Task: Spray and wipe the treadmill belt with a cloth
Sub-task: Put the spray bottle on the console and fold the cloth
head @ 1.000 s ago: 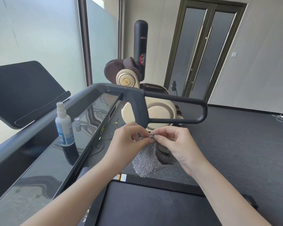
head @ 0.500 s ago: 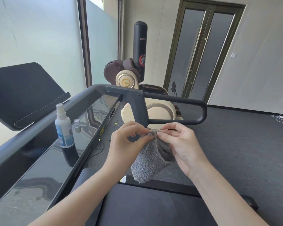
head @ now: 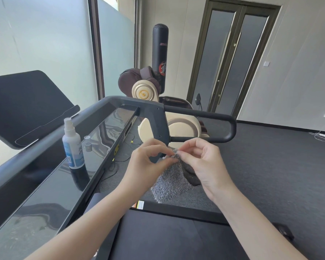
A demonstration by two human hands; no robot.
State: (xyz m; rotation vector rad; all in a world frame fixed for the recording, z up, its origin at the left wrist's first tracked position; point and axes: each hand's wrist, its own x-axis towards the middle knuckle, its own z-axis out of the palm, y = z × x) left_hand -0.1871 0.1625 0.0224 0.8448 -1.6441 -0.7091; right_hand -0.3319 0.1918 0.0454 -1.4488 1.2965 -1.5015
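Your left grip (head: 150,163) and right grip (head: 202,162) have closed in again, both pinching the top edge of the cloth (head: 170,185), which hangs above the treadmill belt (head: 167,239). The spray bottle (head: 72,147) stays untouched on the console (head: 45,199), so spraying is still to do.

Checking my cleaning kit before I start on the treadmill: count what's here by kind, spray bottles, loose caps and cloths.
Spray bottle: 1, upright on the treadmill console.
Loose cap: 1, beside the bottle.
Cloth: 1, pinched by the left hand and the right hand.
Total: 3.
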